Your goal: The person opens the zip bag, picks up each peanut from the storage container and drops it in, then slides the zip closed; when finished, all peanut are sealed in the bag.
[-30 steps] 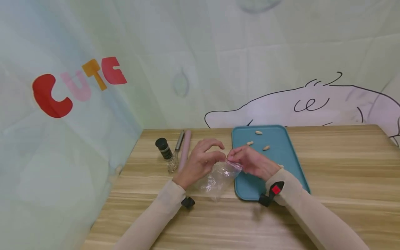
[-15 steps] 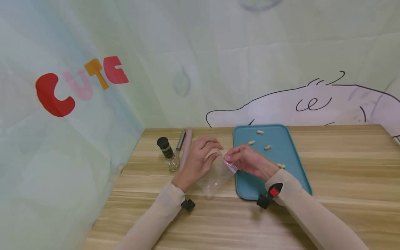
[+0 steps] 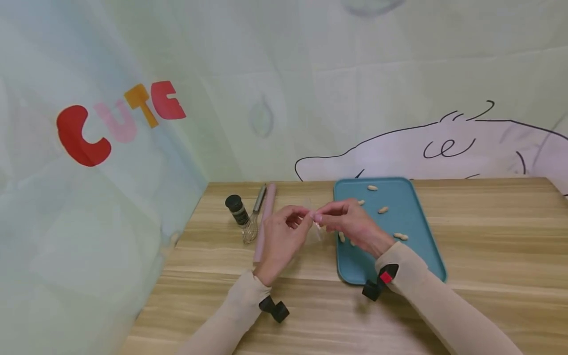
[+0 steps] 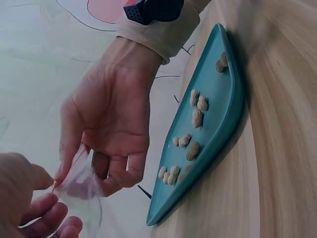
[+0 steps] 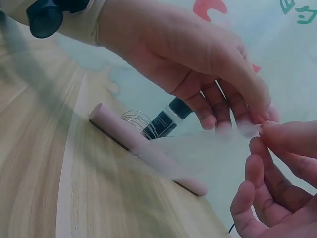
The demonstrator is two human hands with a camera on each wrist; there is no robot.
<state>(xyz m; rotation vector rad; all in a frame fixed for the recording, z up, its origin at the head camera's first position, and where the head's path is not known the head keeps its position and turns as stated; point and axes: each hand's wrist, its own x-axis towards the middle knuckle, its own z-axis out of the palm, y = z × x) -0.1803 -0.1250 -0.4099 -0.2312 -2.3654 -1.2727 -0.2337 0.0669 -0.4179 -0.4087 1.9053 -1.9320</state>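
A clear plastic zip bag (image 4: 84, 191) with a reddish seal strip hangs between my two hands, above the table left of the tray. My left hand (image 3: 286, 239) pinches the bag's top edge between thumb and fingers. Close against it, my right hand (image 3: 355, 227) pinches the same edge, the fingertips of both hands nearly meeting. In the right wrist view the bag (image 5: 183, 148) looks thin and see-through. Whether its mouth is parted cannot be told. Just right of the hands lies a blue tray (image 3: 410, 212) with several peanuts (image 4: 197, 118) scattered on it.
Left of my hands lie a pink rolling pin (image 3: 266, 207) and a wire whisk (image 3: 251, 227). A black-capped jar (image 3: 237, 209) stands beside the whisk. The wooden table (image 3: 492, 231) ends at a printed cloth backdrop behind and to the left.
My left hand has shifted right, to meet the right fingertips at the bag's edge. The bag, earlier spread out below the hands, now shows less behind them. The head view has shifted slightly.
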